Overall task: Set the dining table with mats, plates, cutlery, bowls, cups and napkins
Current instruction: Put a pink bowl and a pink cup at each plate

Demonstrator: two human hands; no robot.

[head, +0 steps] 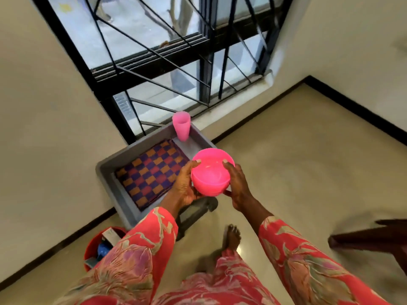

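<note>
Floor [286,161] fills most of the view, pale and glossy, with a barred window [171,51] reaching down to it in the corner. Below the window sits a grey tub [105,170] holding a folded checked mat [152,175] in orange and purple, and a pink cup [181,126] stands upright at the tub's far end. A red bucket [92,245] with odds and ends sits just beside the tub's near corner, and a dark piece of wooden furniture [374,238] juts in at the right edge. Held above the tub's right side is the pink bowl [211,172], mouth up and apparently empty. The left hand [187,188] cups its side and underside with the thumb hooked over the rim, while the right hand [237,186] grips the opposite side, fingers over the rim. It looks like thin moulded plastic, so probably light, stiff and not fragile, though smooth enough to slip; the rim and the curve beneath it seem the surest hold. No counter is in view, so the bowl has yet to be carried over and set down.
</note>
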